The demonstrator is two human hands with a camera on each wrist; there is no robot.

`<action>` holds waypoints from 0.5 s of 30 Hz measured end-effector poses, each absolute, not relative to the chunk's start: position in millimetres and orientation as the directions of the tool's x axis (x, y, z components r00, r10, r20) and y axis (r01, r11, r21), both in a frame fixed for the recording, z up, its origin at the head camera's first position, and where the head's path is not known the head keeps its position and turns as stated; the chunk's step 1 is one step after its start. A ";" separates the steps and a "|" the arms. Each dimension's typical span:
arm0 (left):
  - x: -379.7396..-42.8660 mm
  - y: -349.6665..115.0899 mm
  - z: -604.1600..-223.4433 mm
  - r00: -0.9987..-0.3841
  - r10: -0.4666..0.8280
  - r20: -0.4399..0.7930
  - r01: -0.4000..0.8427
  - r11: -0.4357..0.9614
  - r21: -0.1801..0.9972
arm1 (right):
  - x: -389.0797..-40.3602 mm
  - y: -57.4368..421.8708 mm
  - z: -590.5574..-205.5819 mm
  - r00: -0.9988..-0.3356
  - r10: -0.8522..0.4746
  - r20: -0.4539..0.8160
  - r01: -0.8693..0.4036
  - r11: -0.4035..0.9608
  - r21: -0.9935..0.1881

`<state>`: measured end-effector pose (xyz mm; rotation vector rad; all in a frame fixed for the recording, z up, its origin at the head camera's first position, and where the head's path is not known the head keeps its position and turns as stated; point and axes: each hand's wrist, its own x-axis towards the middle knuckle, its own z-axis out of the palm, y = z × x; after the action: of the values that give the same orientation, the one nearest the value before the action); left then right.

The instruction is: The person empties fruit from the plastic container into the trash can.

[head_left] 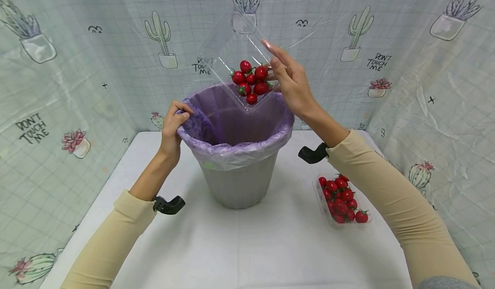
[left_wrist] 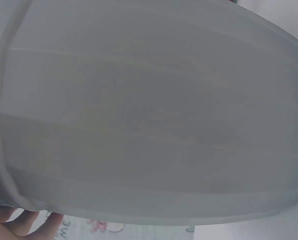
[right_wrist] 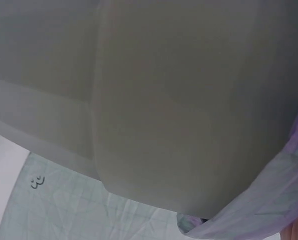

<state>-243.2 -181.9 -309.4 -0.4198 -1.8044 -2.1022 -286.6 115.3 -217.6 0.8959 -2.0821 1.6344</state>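
A grey trash can (head_left: 239, 186) stands upright, lined with a purple trash bag (head_left: 247, 151) folded over its rim. At the can's left side my left hand (head_left: 174, 127) grips the lined rim, fingers over the edge. My right hand (head_left: 290, 76) holds a clear plastic box (head_left: 228, 59) by its right side, tilted above the can's opening. Several cherry tomatoes (head_left: 261, 88) lie bunched in the box's lower corner. The can's wall (left_wrist: 149, 125) fills most of the left wrist view, and the right wrist view shows the can and bag from close up.
On the white table (head_left: 239, 254), a second clear plastic box (head_left: 328, 213) full of cherry tomatoes sits to the right, beneath my right forearm. A cactus-printed sheet (head_left: 116, 65) hangs behind and at both sides of the table.
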 end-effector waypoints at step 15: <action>-246.3 -184.0 -311.0 -0.899 -0.060 0.434 0.438 -0.139 0.888 | -288.2 114.1 -217.7 -0.777 -0.220 0.589 -0.621 0.122 -0.774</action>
<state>-246.3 -184.0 -311.0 -0.4236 -1.8036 -2.1037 -288.2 114.1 -217.7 0.8195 -2.0762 1.6964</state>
